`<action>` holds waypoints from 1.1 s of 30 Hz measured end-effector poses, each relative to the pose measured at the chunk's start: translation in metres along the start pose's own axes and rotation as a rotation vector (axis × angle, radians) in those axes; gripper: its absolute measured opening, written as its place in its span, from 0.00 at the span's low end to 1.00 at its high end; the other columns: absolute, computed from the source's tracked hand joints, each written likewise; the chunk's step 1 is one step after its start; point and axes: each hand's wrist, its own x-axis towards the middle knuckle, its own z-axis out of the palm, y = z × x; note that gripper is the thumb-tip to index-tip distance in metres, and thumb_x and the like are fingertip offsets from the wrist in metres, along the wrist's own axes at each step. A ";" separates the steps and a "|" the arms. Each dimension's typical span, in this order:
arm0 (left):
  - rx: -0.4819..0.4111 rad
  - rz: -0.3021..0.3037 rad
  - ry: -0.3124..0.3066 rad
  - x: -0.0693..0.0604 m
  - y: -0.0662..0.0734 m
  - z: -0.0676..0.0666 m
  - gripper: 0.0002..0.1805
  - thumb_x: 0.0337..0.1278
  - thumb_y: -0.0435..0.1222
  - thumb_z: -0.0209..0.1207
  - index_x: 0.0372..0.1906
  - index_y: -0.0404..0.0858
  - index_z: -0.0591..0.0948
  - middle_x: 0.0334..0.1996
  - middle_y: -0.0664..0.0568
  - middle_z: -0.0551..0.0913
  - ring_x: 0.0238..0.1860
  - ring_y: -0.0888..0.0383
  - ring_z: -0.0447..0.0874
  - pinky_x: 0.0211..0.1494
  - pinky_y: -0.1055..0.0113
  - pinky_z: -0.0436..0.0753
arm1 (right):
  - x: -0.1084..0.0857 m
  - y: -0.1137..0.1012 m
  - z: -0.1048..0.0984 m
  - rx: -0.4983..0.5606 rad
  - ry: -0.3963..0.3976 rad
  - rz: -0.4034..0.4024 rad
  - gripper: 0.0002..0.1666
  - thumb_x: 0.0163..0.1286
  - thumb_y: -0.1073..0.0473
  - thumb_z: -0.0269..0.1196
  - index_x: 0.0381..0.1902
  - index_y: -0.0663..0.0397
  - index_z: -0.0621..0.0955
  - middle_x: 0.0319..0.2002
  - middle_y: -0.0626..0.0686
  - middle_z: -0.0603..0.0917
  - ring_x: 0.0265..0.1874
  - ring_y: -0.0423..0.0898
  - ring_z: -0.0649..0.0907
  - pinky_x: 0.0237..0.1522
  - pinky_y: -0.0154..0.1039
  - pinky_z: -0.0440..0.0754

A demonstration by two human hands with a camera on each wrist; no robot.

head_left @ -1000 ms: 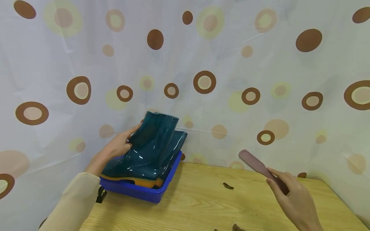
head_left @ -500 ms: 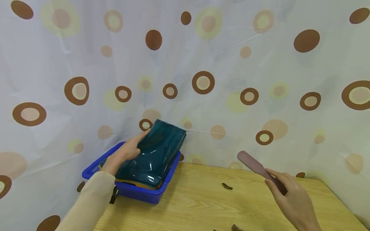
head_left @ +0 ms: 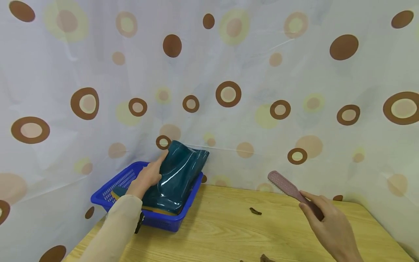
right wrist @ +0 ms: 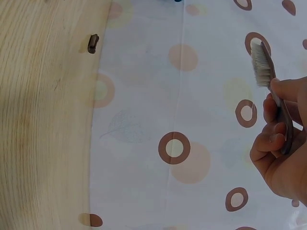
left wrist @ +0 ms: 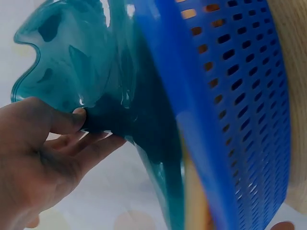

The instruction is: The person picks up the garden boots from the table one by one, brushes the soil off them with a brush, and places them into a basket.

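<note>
A dark green rubber boot (head_left: pixel 178 178) with a yellow sole lies tilted in a blue plastic basket (head_left: pixel 160 222) on the left of the table. My left hand (head_left: pixel 145 180) holds the boot's shaft near its top. In the left wrist view the thumb of that hand (left wrist: pixel 43 153) presses the near face of the soft shaft, with the fingers behind it. Off to the right, my right hand (head_left: pixel 332 223) grips a mauve brush (head_left: pixel 284 183) by its handle, held up above the table. Pale bristles show on the brush (right wrist: pixel 262 67) in the right wrist view. A second boot is mostly hidden.
A small dark brown piece (head_left: pixel 255 211) lies on the wooden table (head_left: pixel 222 225), and another brown piece (head_left: pixel 266 258) sits at the bottom edge of the view. A white curtain (head_left: pixel 248 65) with brown circles hangs behind the table and along its sides.
The boot held in my left hand has come down and tilted into the basket, its shaft now lower and bent. The left hand moved right. My right hand with the brush stays nearly still.
</note>
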 end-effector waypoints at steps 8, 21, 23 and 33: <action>0.019 -0.053 0.002 -0.001 -0.008 0.011 0.43 0.67 0.26 0.50 0.81 0.48 0.45 0.60 0.31 0.74 0.45 0.42 0.78 0.50 0.45 0.79 | 0.001 -0.001 0.001 0.003 -0.009 -0.007 0.18 0.66 0.60 0.67 0.55 0.53 0.84 0.28 0.42 0.76 0.23 0.31 0.66 0.23 0.28 0.59; -0.004 -0.088 0.002 -0.019 -0.019 0.029 0.37 0.70 0.39 0.56 0.78 0.43 0.55 0.70 0.27 0.61 0.67 0.29 0.67 0.64 0.30 0.68 | 0.002 -0.001 0.006 -0.009 -0.095 0.027 0.18 0.72 0.56 0.62 0.57 0.54 0.83 0.32 0.46 0.81 0.25 0.31 0.69 0.25 0.30 0.66; -0.004 -0.082 0.010 -0.020 -0.019 0.031 0.37 0.70 0.39 0.56 0.78 0.43 0.56 0.70 0.28 0.62 0.66 0.30 0.69 0.63 0.30 0.70 | 0.003 0.000 0.008 -0.015 -0.144 0.044 0.18 0.76 0.54 0.58 0.58 0.55 0.82 0.37 0.48 0.85 0.27 0.30 0.71 0.26 0.31 0.70; -0.010 -0.018 0.157 -0.035 -0.012 0.030 0.32 0.68 0.36 0.57 0.75 0.41 0.63 0.65 0.33 0.70 0.62 0.35 0.73 0.60 0.34 0.75 | 0.002 0.000 0.021 0.023 -0.275 0.118 0.12 0.82 0.57 0.46 0.43 0.54 0.76 0.26 0.44 0.76 0.15 0.34 0.62 0.19 0.33 0.61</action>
